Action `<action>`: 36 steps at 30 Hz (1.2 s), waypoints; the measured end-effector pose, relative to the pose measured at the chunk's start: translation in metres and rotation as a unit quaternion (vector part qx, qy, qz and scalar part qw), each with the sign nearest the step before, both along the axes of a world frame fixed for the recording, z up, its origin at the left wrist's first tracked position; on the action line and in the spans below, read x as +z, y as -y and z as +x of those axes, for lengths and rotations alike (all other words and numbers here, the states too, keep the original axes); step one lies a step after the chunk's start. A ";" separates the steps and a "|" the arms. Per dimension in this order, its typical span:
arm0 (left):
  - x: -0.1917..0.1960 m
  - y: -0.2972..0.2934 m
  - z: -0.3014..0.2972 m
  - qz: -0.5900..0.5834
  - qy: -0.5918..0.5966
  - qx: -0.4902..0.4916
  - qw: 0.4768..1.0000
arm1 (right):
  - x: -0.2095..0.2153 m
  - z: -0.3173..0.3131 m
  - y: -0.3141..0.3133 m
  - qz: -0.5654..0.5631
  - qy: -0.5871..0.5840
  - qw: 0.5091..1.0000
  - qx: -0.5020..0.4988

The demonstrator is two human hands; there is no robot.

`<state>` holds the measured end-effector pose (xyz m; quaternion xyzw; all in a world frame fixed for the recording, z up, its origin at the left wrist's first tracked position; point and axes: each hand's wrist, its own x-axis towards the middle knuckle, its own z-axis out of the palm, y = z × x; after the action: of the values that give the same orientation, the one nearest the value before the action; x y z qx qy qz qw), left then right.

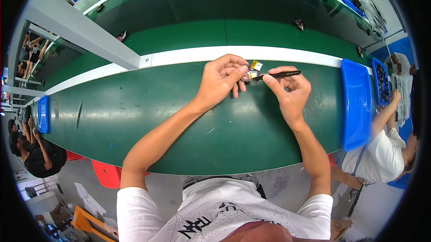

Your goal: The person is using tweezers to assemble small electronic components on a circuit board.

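Near the far edge of the green worktable [202, 147], my left hand [217, 80] pinches a small electronic part [251, 75] between thumb and fingers. A yellow-and-silver piece [256, 65] sticks up from it; its finer details are too small to make out. From the other side, my right hand [294, 94] grips black tweezers [287, 74] between thumb and fingers. They point left, with their tips at the part. Whether the tips pinch anything is too small to see.
Blue trays stand at the right [357, 107] and far left [43, 114] of the table. A thin metal tool [79, 114] lies on the left. Beyond a white rail, small dark parts [299, 24] sit on a green belt. A grey post [85, 26] rises left; a co-worker [379, 161] sits right.
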<state>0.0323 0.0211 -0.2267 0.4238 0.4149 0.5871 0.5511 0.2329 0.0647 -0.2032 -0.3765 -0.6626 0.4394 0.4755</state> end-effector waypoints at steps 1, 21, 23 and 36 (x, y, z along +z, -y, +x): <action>0.000 0.000 -0.001 -0.002 0.000 0.000 1.000 | 0.000 0.001 -0.001 -0.005 -0.001 1.000 0.000; 0.003 0.000 0.000 -0.001 -0.010 0.003 1.000 | 0.006 0.001 -0.004 -0.136 -0.043 0.989 0.026; -0.001 -0.001 -0.002 0.003 -0.010 -0.017 1.000 | 0.003 0.001 -0.004 -0.134 -0.045 0.990 0.028; -0.003 -0.002 -0.003 0.012 -0.013 -0.028 0.999 | -0.002 -0.002 0.005 0.073 -0.009 0.997 -0.005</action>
<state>0.0298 0.0229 -0.2293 0.4499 0.4026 0.5706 0.5567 0.2311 0.0602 -0.2049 -0.3403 -0.6868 0.3905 0.5099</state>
